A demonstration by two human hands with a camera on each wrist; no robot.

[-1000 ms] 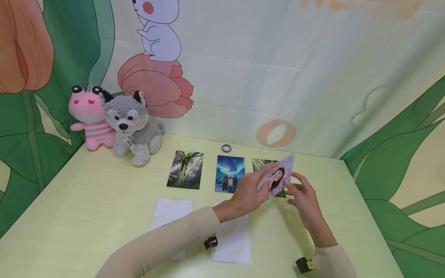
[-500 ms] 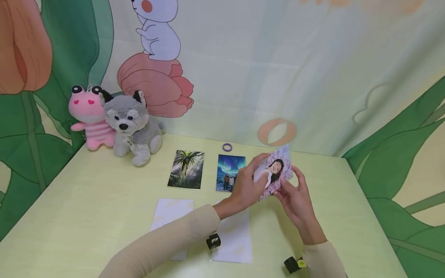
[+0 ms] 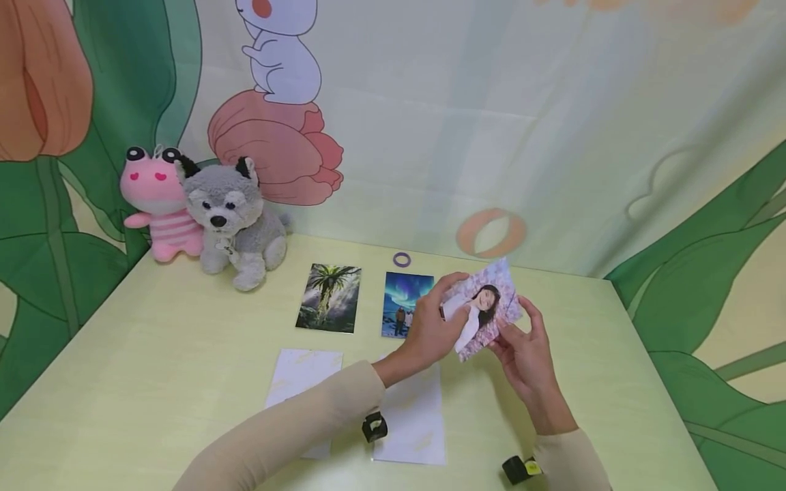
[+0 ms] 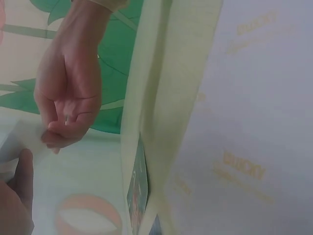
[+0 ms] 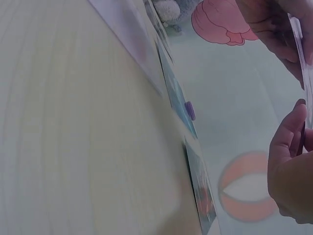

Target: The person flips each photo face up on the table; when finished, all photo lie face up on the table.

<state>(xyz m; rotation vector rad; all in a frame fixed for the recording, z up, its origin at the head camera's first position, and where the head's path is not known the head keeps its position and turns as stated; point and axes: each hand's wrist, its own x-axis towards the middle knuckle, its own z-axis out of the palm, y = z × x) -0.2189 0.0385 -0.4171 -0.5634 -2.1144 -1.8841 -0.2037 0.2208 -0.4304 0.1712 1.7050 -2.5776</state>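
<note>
A photo print (image 3: 482, 312) of a person before pink blossoms is held up tilted over the table. My left hand (image 3: 432, 331) grips its left side, thumb across the front. At its lower right edge, my right hand (image 3: 529, 356) pinches it between thumb and fingers. In the right wrist view the print (image 5: 306, 81) shows almost edge-on between both hands. Behind my left hand lies an aurora photo (image 3: 402, 293), partly covered. Farther left is a palm-tree photo (image 3: 328, 298). Another photo (image 5: 199, 183), hidden behind the hands in the head view, appears in the right wrist view.
Two white sheets with faint yellow print, a left one (image 3: 307, 372) and a right one (image 3: 411, 436), lie under my left forearm. A purple ring (image 3: 402, 260) sits near the back edge. Plush toys, a grey husky (image 3: 236, 225) and a pink frog (image 3: 162, 204), stand back left.
My right hand has moved left and taken the print's lower right edge with its thumb in front. The print has turned to face the head camera more.
</note>
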